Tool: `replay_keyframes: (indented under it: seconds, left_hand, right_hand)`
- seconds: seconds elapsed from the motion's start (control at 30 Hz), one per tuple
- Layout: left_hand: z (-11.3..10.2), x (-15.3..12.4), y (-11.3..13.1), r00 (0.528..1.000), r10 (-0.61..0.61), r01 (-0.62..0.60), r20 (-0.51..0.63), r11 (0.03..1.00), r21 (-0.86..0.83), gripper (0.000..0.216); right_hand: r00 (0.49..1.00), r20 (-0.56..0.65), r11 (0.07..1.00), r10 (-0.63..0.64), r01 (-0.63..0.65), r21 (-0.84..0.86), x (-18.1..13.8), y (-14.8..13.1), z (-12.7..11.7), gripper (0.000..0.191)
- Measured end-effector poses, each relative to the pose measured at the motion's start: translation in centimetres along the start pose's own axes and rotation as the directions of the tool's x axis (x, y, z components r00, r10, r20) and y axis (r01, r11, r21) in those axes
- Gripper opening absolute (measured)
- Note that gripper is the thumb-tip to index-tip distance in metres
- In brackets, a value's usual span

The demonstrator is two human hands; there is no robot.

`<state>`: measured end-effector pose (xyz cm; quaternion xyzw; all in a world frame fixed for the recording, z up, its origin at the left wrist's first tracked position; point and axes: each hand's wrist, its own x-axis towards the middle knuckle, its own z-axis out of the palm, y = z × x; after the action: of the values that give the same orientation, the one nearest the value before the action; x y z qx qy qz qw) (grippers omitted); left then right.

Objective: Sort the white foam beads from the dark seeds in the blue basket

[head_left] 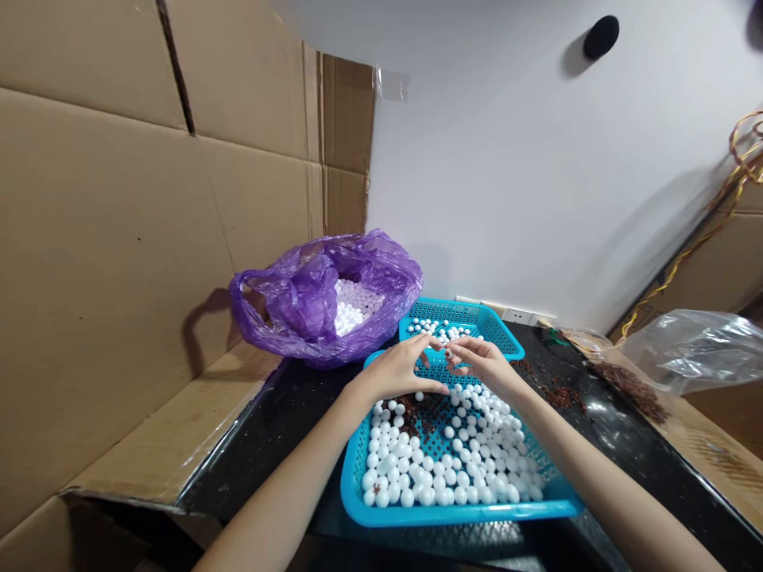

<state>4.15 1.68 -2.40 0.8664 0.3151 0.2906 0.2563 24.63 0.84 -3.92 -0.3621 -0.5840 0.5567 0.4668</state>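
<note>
Both my hands hover over the far end of a blue plastic basket [387,508] filled with several small white balls [453,469] and some dark brown bits [417,409]. My left hand [402,369] has its fingers curled, thumb and forefinger pinched toward the right hand. My right hand [477,361] is also curled, its fingertips meeting the left's; what they pinch is too small to name. Behind them a second, smaller blue basket [504,330] holds a few white balls [441,328].
A purple plastic bag [310,306] with white balls stands at the back left on the black tabletop [286,421]. Cardboard sheets [119,238] wall the left side. Brown bits [625,385] and a clear plastic bag [691,345] lie to the right, with wires [739,167] by the white wall.
</note>
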Motion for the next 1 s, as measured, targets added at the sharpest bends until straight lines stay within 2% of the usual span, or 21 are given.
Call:
replay_keyframes:
  seconds: [0.1, 0.23, 0.6, 1.0]
  left_hand:
    - [0.07, 0.16, 0.16, 0.998, 0.014, -0.014, -0.058, 1.000, -0.004, 0.033]
    - [0.03, 0.18, 0.42, 0.995, 0.040, -0.040, -0.095, 0.999, 0.007, 0.019]
    - [0.03, 0.13, 0.51, 0.989, 0.109, -0.104, -0.096, 0.993, 0.050, 0.009]
    - [-0.01, 0.05, 0.65, 0.986, 0.137, -0.128, -0.098, 0.988, 0.089, 0.009]
  right_hand:
    - [1.000, -0.010, 1.000, -0.001, 0.001, 0.025, -0.04, -0.13, 0.00, 0.027]
    - [1.000, 0.005, 0.999, -0.005, 0.005, 0.042, -0.09, -0.10, -0.01, 0.024]
    - [0.998, 0.058, 0.999, -0.003, 0.000, 0.049, -0.07, 0.24, -0.14, 0.020]
    - [0.994, 0.105, 0.999, 0.022, -0.026, 0.038, -0.15, 0.41, -0.24, 0.019]
